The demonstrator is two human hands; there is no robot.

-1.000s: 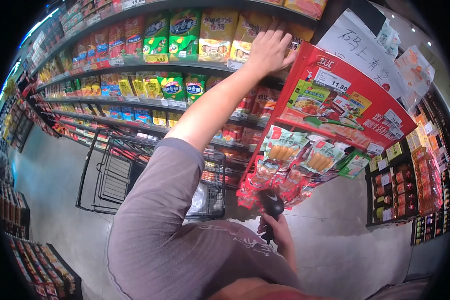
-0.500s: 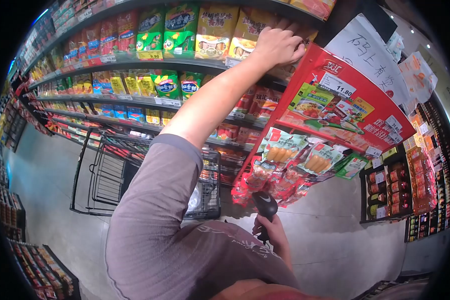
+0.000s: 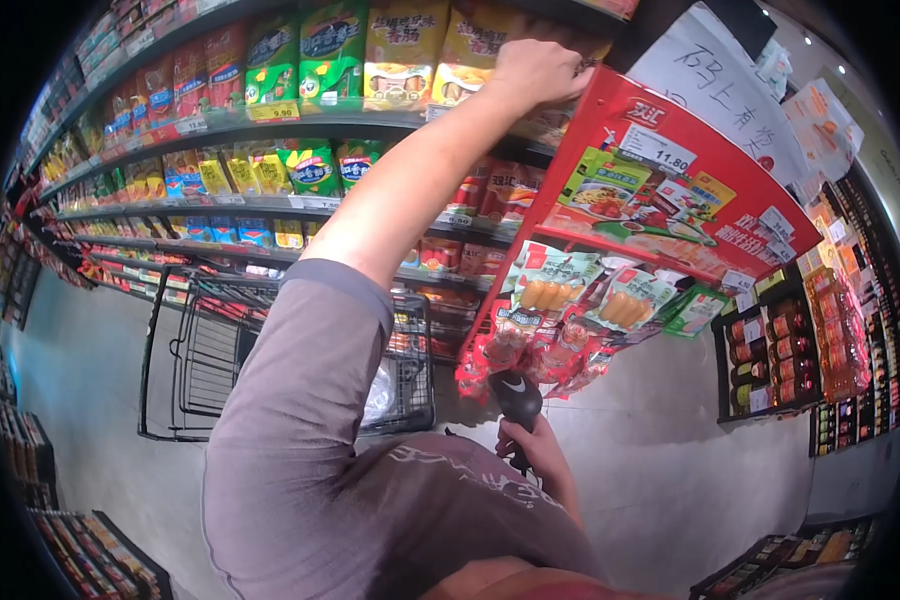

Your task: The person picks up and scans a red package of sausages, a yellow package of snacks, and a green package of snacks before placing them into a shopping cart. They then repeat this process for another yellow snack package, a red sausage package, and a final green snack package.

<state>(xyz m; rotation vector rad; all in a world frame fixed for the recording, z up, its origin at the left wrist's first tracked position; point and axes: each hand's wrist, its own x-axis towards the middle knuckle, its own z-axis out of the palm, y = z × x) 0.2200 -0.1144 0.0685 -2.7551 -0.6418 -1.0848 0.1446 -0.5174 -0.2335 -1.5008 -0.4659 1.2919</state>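
Note:
My left hand (image 3: 542, 74) is at the upper shelf, its fingers curled by the upper left corner of the red display (image 3: 610, 110). What the fingers hold, if anything, is hidden. Yellow sausage packs (image 3: 467, 52) stand just left of this hand. Low in front of my body, my right hand (image 3: 536, 447) is closed around the dark handle of a black object (image 3: 516, 398) with a rounded head and a light curved mark. Right above that object hang red snack packs (image 3: 560, 345) and pale sausage packs (image 3: 553, 281).
A black wire cart (image 3: 210, 350) stands on the floor at the left, partly behind my left arm. Shelves of packaged food (image 3: 315, 60) run along the left and top. A rack with bottles (image 3: 770, 350) is at the right. A handwritten paper sign (image 3: 705, 70) tops the display.
The view has shifted, so shelves and display sit a little further left. My left hand's fingers are more curled at the display's corner. My right hand keeps its hold on the black object.

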